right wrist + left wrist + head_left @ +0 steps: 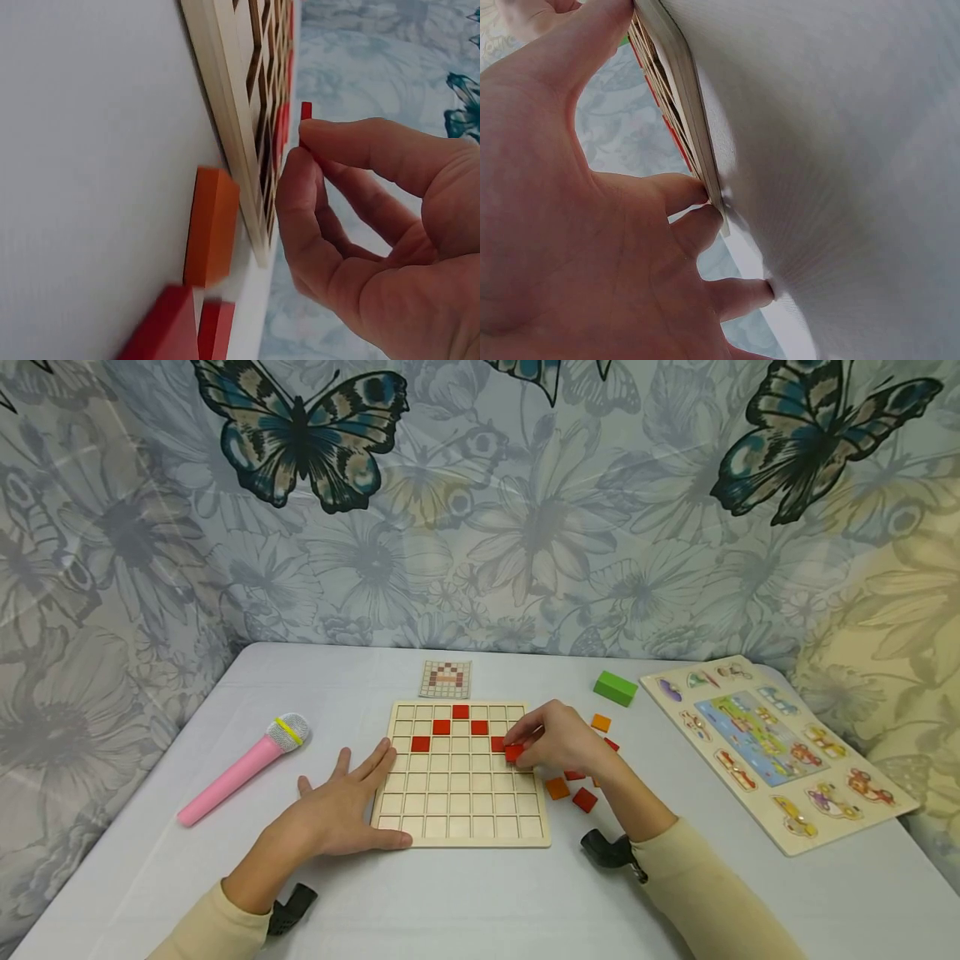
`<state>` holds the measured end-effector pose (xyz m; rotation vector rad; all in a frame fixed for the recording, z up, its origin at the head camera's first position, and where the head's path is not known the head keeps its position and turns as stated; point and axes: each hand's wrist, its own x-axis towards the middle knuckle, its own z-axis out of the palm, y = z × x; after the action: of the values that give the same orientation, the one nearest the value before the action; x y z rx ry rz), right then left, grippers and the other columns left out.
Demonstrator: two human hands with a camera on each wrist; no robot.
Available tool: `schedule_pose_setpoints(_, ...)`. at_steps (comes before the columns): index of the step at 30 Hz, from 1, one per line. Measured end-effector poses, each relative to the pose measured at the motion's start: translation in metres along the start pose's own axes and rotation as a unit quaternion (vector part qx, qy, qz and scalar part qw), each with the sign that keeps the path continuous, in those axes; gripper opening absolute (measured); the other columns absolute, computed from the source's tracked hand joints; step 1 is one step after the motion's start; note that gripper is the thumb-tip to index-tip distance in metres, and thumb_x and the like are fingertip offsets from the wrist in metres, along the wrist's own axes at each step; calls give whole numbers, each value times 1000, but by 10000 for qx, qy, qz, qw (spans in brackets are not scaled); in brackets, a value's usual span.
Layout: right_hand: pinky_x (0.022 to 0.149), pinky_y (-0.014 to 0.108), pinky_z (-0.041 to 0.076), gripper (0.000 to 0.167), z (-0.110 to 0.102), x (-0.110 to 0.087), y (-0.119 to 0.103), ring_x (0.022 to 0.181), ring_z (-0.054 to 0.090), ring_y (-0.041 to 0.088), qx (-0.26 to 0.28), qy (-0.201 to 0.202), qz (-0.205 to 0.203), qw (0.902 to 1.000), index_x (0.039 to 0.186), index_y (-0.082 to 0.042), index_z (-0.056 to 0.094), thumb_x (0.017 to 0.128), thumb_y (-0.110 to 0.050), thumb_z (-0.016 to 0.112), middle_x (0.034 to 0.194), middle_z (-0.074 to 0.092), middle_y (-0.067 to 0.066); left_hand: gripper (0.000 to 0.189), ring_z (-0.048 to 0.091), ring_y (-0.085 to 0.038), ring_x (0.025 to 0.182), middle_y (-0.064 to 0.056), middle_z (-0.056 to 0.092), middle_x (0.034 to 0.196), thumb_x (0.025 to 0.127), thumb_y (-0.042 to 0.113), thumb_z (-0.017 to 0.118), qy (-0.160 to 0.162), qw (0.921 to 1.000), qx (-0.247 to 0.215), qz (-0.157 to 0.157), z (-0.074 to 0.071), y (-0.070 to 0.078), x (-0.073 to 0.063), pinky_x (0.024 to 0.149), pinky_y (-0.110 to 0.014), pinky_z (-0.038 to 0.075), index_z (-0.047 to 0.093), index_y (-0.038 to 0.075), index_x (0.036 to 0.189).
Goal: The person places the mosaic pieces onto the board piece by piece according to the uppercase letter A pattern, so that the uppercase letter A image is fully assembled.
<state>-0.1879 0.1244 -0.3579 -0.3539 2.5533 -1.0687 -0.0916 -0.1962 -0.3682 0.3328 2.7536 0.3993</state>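
Note:
A wooden grid board (461,831) lies flat with several red square tiles, such as the top one (461,712), set in its upper cells in a peak shape. My left hand (341,814) is spread at the board's left side, thumb at the near left corner and fingertips along the edge. Between thumb and fingertips, my right hand (558,739) pinches a red tile (306,111), held above the right part of the board. Loose orange (557,788) and red tiles (585,800) lie right of the board, some partly hidden by the right forearm.
A small pattern card (446,679) sits behind the board. To the left is a pink toy microphone (232,781). A green block (615,688) stands at the back right, beside a wooden picture puzzle (780,756). Patterned butterfly cloth (517,568) hangs behind the table.

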Motion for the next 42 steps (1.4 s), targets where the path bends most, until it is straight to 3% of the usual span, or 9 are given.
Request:
schedule_pose_setpoints(11, 69, 30, 52, 27, 12, 3, -10, 83, 62, 20, 49, -34, 69, 10000, 94, -16, 83, 75, 3, 85, 87, 72, 4, 125, 12, -57, 156, 4, 7, 177, 76, 78, 75, -30, 10000, -12, -28, 1, -2, 0, 96, -95, 16, 15, 20, 169)
schedule_pose_setpoints(21, 66, 28, 52, 25, 17, 5, -13, 80, 61, 19, 83, 35, 202, 9998, 91, -10, 81, 74, 7, 86, 85, 69, 6, 125, 13, -59, 155, 3, 8, 177, 76, 77, 76, 0, 10000, -15, 21, 1, 0, -1, 95, -95, 17, 16, 19, 169)
schedule_pose_setpoints(42, 68, 29, 51, 25, 17, 7, -18, 80, 60, 18, -354, -81, -37, 9993, 89, -11, 83, 72, 6, 86, 86, 71, 4, 125, 13, -60, 154, 2, 8, 177, 76, 78, 75, 25, 10000, 49, 20, 0, 0, 0, 94, -95, 18, 16, 18, 169)
